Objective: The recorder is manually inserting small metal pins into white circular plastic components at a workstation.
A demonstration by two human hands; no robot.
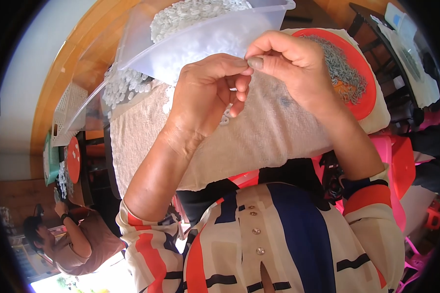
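My left hand [208, 88] and my right hand [291, 63] meet fingertip to fingertip above a beige towel [259, 141]. Each has its thumb and index finger pressed together; whatever lies between them is too small or hidden to make out. A few small white ring-shaped parts [225, 117] show on the towel, just beyond the left fingers. Behind the left hand stands a translucent plastic bin [205, 31] with many small white parts [193, 14] in it. To the right of my right hand, a round red tray [369, 88] holds a heap of grey screw-like pieces [344, 68].
More white parts [124, 85] lie in a clear container at the left. Further left a person [78, 239] works at another table with a red plate [73, 160] and a green basket [50, 158]. A red stool [401, 163] stands at the right.
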